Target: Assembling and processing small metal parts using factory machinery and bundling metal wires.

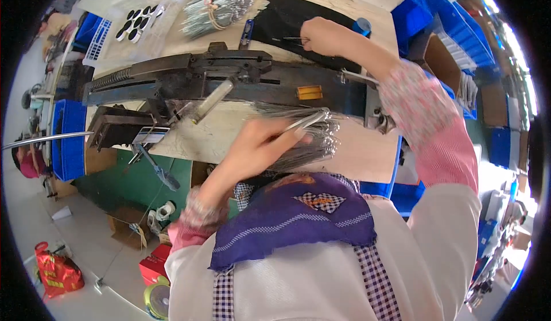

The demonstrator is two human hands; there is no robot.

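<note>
My left hand [258,146] is closed around a few thin bent metal wires [311,118], low over the near side of the bench. Beneath and beside it lies a loose pile of similar silvery wires [310,151]. My right hand [324,36] reaches to the far right, fingers pinched on a thin metal pin [293,38] that points left over a black cloth [281,16]. Between the hands runs a long dark metal bench fixture [229,71] with a slide, a spring and a pale tubular handle [213,100].
A banded bundle of wires [215,12] lies at the back, beside a clear tray [166,11] with black-topped round parts. A blue-handled tool [247,34], a small yellow block [310,92] and a blue cap [362,26] are on the bench. Blue bins [459,28] stand right.
</note>
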